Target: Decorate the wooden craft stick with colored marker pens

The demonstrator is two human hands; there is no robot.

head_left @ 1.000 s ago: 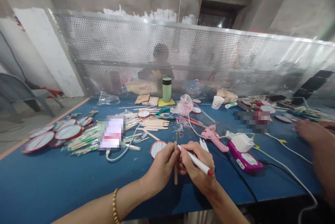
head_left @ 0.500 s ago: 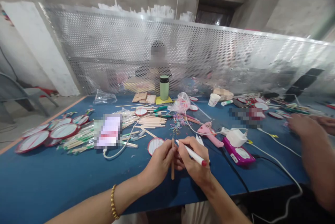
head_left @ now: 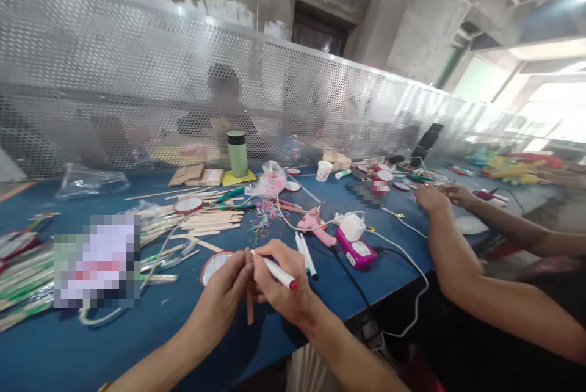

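Note:
My left hand (head_left: 225, 285) is closed around a flat wooden craft stick (head_left: 249, 306), which stands nearly upright between thumb and fingers. My right hand (head_left: 288, 279) grips a white marker pen (head_left: 280, 273) with a red end, its tip at the upper part of the stick. Partly hidden behind my left hand lies a round white disc with a red rim (head_left: 211, 265). Two more marker pens (head_left: 306, 254) rest on the table just beyond my right hand.
A pink glue gun (head_left: 317, 227) and a magenta power strip (head_left: 356, 250) with cables lie to the right. Wooden sticks (head_left: 213, 221), rubber bands (head_left: 268, 212) and a green bottle (head_left: 238, 157) are ahead. A co-worker's hands (head_left: 434, 198) work farther right. A perforated metal screen (head_left: 160, 74) runs behind.
The view has turned to the right, so the table's things appear farther left and more of the co-worker shows. Both my hands keep their hold on the stick and the marker pen.

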